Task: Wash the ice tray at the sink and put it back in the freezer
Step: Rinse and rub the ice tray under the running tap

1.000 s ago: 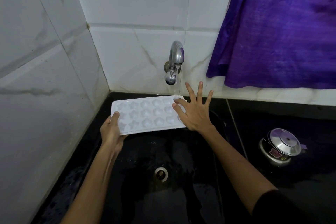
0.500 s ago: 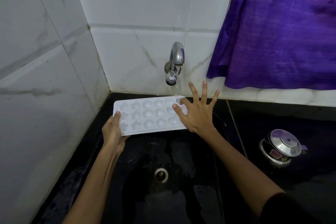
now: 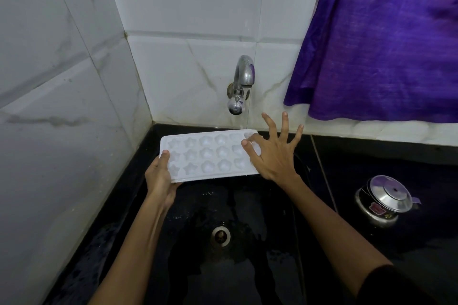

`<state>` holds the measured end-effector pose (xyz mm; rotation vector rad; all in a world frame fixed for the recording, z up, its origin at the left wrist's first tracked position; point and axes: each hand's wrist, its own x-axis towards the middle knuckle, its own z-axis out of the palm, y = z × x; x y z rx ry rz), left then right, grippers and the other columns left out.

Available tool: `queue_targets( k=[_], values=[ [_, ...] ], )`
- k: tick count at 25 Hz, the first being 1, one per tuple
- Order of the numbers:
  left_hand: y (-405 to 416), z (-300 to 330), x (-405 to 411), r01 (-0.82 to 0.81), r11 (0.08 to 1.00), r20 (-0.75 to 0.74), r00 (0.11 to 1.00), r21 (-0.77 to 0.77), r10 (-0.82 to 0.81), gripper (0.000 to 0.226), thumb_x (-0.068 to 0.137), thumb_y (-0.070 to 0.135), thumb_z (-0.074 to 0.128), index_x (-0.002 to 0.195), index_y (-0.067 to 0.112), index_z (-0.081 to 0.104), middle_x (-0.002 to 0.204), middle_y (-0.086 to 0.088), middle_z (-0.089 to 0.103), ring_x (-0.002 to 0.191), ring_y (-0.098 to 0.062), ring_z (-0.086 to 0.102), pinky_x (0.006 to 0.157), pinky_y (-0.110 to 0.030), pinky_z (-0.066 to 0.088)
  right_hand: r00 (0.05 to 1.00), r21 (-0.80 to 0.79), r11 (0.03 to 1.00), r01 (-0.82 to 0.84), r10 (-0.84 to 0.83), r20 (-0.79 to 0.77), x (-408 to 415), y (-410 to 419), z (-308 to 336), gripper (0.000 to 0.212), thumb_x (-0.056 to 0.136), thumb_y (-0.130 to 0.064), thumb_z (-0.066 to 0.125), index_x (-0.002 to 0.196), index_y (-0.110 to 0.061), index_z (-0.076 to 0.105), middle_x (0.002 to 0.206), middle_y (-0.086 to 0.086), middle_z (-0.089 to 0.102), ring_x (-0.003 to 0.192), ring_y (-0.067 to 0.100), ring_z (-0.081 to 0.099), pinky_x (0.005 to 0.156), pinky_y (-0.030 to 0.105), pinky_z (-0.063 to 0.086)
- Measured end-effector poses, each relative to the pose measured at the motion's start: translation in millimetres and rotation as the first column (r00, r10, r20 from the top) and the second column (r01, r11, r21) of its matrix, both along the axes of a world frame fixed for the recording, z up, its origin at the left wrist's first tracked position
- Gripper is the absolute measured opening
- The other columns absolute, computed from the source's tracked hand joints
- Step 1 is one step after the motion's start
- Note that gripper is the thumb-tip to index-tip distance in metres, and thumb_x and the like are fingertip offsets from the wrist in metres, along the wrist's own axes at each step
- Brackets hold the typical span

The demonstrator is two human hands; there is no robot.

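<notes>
A white ice tray (image 3: 208, 156) with star-shaped and round moulds is held level over the black sink (image 3: 188, 205), under the chrome tap (image 3: 241, 84). A thin stream of water runs from the tap onto the tray's far right corner. My left hand (image 3: 159, 178) grips the tray's left end, thumb on top. My right hand (image 3: 273, 153) rests on the tray's right end with its fingers spread wide, thumb and forefinger touching the moulds there.
White marble-look tiles close in the left side and the back. A purple cloth (image 3: 384, 39) hangs at the upper right. A steel pot with a lid (image 3: 383, 199) stands on the black counter at the right. The drain (image 3: 220, 235) lies below the tray.
My right hand has spread its fingers wider and shifted slightly on the tray's right end. The tray and my left hand have stayed about where they were.
</notes>
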<state>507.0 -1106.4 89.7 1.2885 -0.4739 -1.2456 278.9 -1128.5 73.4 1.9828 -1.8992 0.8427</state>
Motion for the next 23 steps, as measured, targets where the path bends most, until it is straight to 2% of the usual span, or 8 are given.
queue_targets(
  k=[3, 4, 6, 8, 12, 18, 21, 23],
  values=[
    [0.2, 0.6, -0.7, -0.016, 1.0, 0.01, 1.0, 0.0, 0.016, 0.014, 0.096, 0.026, 0.049, 0.101, 0.015, 0.055, 0.088, -0.001, 0.063, 0.08, -0.018, 0.062, 0.059, -0.033, 0.051, 0.998, -0.222, 0.975, 0.01, 0.004, 0.065, 1.6, 9.1, -2.2, 0.041, 0.088, -0.054, 0.039, 0.086, -0.025, 0.069, 0.143, 0.006, 0.045, 0.141, 0.03, 0.016, 0.11, 0.05, 0.003],
    [0.8, 0.9, -0.9, -0.019, 1.0, 0.008, 1.0, 0.003, 0.019, 0.014, 0.096, 0.026, 0.048, 0.101, 0.015, 0.055, 0.088, -0.001, 0.062, 0.079, -0.018, 0.062, 0.059, -0.033, 0.051, 0.997, -0.258, 0.966, -0.002, 0.021, 0.069, 1.6, 10.8, -4.5, 0.04, 0.087, -0.053, 0.042, 0.079, -0.024, 0.067, 0.14, 0.005, 0.049, 0.14, 0.029, 0.019, 0.109, 0.048, 0.008],
    [0.3, 1.4, -0.6, -0.01, 1.0, 0.019, 1.0, 0.004, 0.01, 0.014, 0.096, 0.026, 0.048, 0.102, 0.015, 0.054, 0.088, -0.001, 0.062, 0.08, -0.018, 0.061, 0.059, -0.032, 0.05, 0.998, -0.237, 0.971, -0.002, 0.017, 0.059, 1.6, 11.5, -7.6, 0.042, 0.085, -0.058, 0.043, 0.07, -0.025, 0.065, 0.141, 0.004, 0.049, 0.14, 0.029, 0.018, 0.108, 0.046, 0.007],
    [-1.5, 2.9, 0.6, 0.003, 1.0, 0.018, 1.0, -0.003, -0.003, 0.015, 0.096, 0.026, 0.047, 0.103, 0.015, 0.055, 0.09, -0.002, 0.063, 0.081, -0.019, 0.062, 0.059, -0.032, 0.05, 0.999, -0.187, 0.982, 0.016, -0.009, 0.036, 0.6, 10.4, -9.7, 0.044, 0.083, -0.064, 0.042, 0.072, -0.03, 0.067, 0.146, 0.003, 0.043, 0.14, 0.031, 0.014, 0.108, 0.045, 0.001],
    [-4.9, 3.7, 3.0, 0.02, 1.0, 0.018, 1.0, -0.011, -0.02, 0.021, 0.096, 0.026, 0.048, 0.11, 0.012, 0.056, 0.095, -0.003, 0.064, 0.084, -0.019, 0.063, 0.058, -0.031, 0.05, 0.994, -0.102, 0.992, -0.072, 0.08, 0.077, -1.4, 11.0, -7.5, 0.047, 0.082, -0.067, 0.039, 0.072, -0.03, 0.066, 0.146, 0.003, 0.041, 0.139, 0.03, 0.009, 0.107, 0.044, 0.001],
    [-3.9, 4.5, 0.9, 0.03, 1.0, -0.014, 0.999, 0.002, -0.03, 0.021, 0.096, 0.026, 0.047, 0.111, 0.013, 0.055, 0.098, -0.005, 0.064, 0.089, -0.023, 0.063, 0.062, -0.035, 0.052, 1.0, -0.085, 0.996, -0.015, 0.018, 0.026, -4.1, 10.7, -7.5, 0.048, 0.08, -0.07, 0.037, 0.082, -0.035, 0.07, 0.149, 0.002, 0.037, 0.138, 0.031, 0.009, 0.106, 0.044, 0.001],
    [-3.0, 3.0, -0.3, 0.03, 1.0, -0.036, 0.999, 0.008, -0.03, 0.021, 0.096, 0.025, 0.048, 0.111, 0.013, 0.055, 0.101, -0.007, 0.064, 0.091, -0.025, 0.063, 0.064, -0.037, 0.053, 1.0, -0.135, 0.991, -0.005, 0.009, 0.028, -4.8, 14.2, -6.3, 0.051, 0.079, -0.071, 0.039, 0.073, -0.031, 0.069, 0.141, 0.002, 0.046, 0.134, 0.031, 0.017, 0.104, 0.046, 0.008],
    [-2.3, 2.1, -1.7, 0.024, 1.0, -0.045, 0.999, 0.004, -0.024, 0.019, 0.096, 0.025, 0.048, 0.11, 0.013, 0.055, 0.098, -0.005, 0.064, 0.087, -0.023, 0.063, 0.063, -0.037, 0.053, 0.999, -0.189, 0.981, 0.043, -0.048, -0.02, -3.6, 14.2, -6.6, 0.054, 0.076, -0.075, 0.038, 0.074, -0.031, 0.069, 0.14, 0.001, 0.044, 0.133, 0.032, 0.02, 0.103, 0.048, 0.011]
  ],
)
